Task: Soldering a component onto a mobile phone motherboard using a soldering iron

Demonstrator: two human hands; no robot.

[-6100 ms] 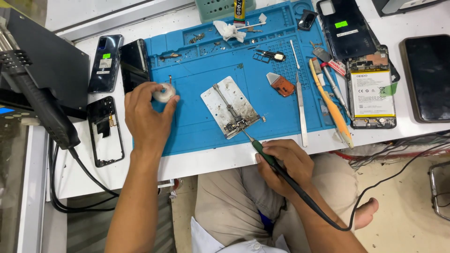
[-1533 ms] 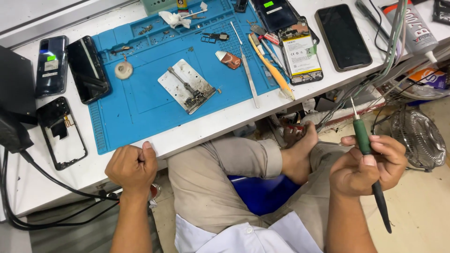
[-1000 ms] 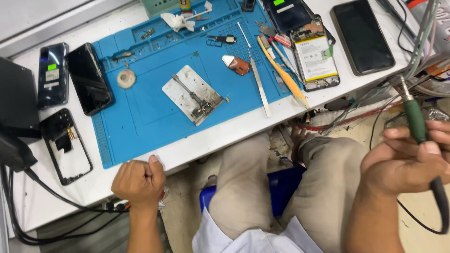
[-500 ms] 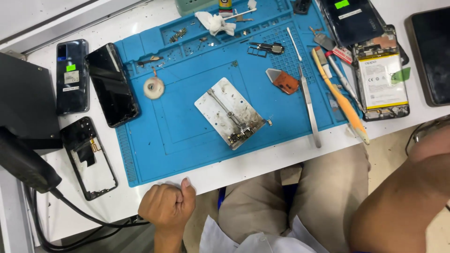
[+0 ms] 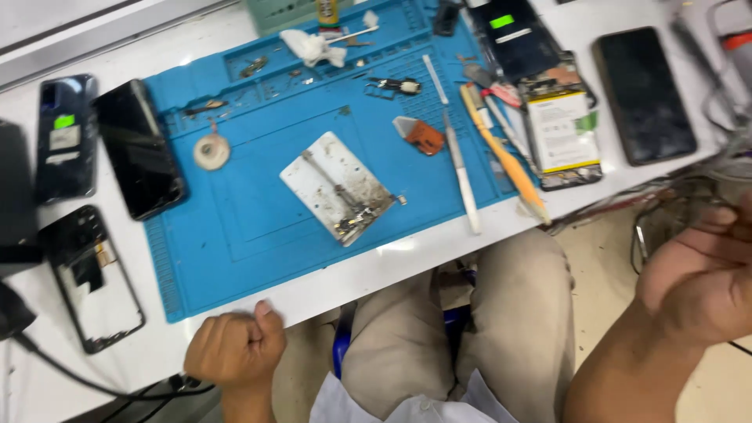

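Two hands off the blue mat, one at the bench edge, one out to the side.

The left hand (image 5: pixel 235 348) is curled into a fist at the front edge of the white bench (image 5: pixel 376 270), and it holds nothing I can see. The right hand (image 5: pixel 701 278) is off to the right, away from the bench; it is blurry, so I cannot tell if its fingers hold anything. On the blue mat (image 5: pixel 243 219) lies a small white plate (image 5: pixel 338 186), flat and turned a bit, dirty with grey marks and small metal bits on it. Near it are a round roll of wire (image 5: pixel 211 150), an orange piece (image 5: pixel 423 135) and a yellow stick (image 5: pixel 501 153). Black phones (image 5: pixel 137 149) lie to the left of the mat.
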